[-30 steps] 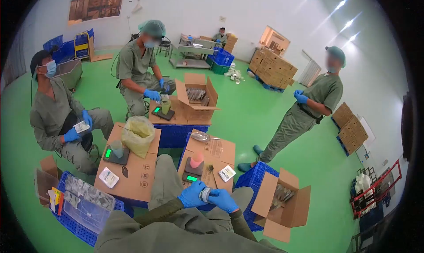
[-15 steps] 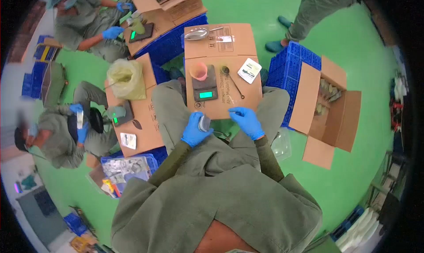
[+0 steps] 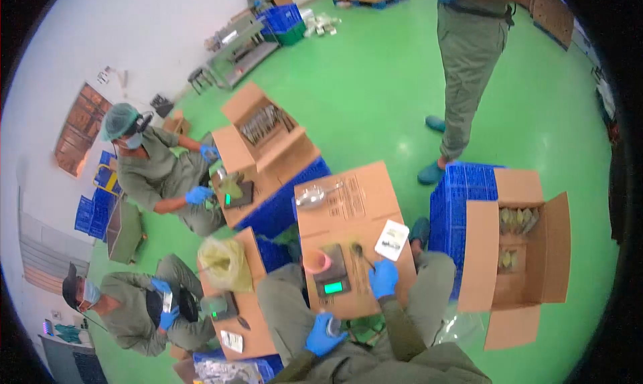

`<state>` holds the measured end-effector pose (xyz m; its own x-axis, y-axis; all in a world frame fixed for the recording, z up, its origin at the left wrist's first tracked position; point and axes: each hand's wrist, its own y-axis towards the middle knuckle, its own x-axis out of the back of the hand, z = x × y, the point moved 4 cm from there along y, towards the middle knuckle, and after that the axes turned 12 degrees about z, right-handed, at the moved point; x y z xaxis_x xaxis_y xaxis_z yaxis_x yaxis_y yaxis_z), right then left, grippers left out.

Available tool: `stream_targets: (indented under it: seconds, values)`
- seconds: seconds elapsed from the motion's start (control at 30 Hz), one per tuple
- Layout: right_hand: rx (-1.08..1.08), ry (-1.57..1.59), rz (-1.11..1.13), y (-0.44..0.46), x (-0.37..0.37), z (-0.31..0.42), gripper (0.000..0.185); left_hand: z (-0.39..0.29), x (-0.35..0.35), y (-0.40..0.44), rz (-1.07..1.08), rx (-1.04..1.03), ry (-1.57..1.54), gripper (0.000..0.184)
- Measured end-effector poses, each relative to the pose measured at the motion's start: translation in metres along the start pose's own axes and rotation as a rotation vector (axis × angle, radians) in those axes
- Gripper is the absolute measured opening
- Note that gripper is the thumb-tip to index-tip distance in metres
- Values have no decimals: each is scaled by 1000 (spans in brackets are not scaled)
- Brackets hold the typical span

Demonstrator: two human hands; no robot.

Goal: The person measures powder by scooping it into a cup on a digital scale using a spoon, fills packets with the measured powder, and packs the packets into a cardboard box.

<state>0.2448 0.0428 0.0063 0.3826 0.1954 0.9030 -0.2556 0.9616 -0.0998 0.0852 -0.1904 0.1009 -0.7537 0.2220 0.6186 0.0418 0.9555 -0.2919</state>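
Observation:
My left hand (image 3: 321, 338), in a blue glove, is closed around what looks like a small silvery-grey pouch (image 3: 333, 326), held over my lap; the fingers partly cover it. My gloved right hand (image 3: 384, 279) is closed on the handle of a long spoon (image 3: 358, 249) at the right of the cardboard box top (image 3: 355, 302). The spoon's dark bowl points away from me, beside the black scale (image 3: 331, 270) with its lit green display. A pink cup (image 3: 316, 261) sits on the scale's left side. Just beyond my right hand lies a white labelled card (image 3: 392, 241).
A clear scoop (image 3: 315, 196) lies at the box's far end. An open carton (image 3: 556, 250) with pouches stands right, beside blue crates (image 3: 462, 196). Two seated co-workers work at left near a yellowish bag (image 3: 226, 267) and other scales. Another person stands ahead.
My view has tilted up, showing more of the room. My right hand has moved forward from the box's near edge onto the spoon handle. My left hand still holds the pouch.

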Motion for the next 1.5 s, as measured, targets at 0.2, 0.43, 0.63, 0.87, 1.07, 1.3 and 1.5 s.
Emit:
stream_targets:
  seconds: [0.2,0.43,0.63,0.87,1.07,1.3,1.5]
  values:
    - [-6,71,96,0,-5,-3,17,-9,4,-9,-54,27,-35,72]
    - [-175,274,163,-4,-20,-14,30,1,3,-8,-15,112,-200,48]
    - [86,534,-4,-34,98,47,23,-11,8,-27,-164,-29,-111,73]
    - [531,78,-254,-27,120,116,9,-9,12,-31,-251,-94,-81,74]
    - [613,-292,-139,-14,94,147,11,10,16,-23,-406,-109,-333,68]
    - [320,307,11,-8,107,130,20,76,62,67,-662,-38,-976,27]
    - [196,515,70,17,71,120,25,112,81,147,-429,12,-1357,37]
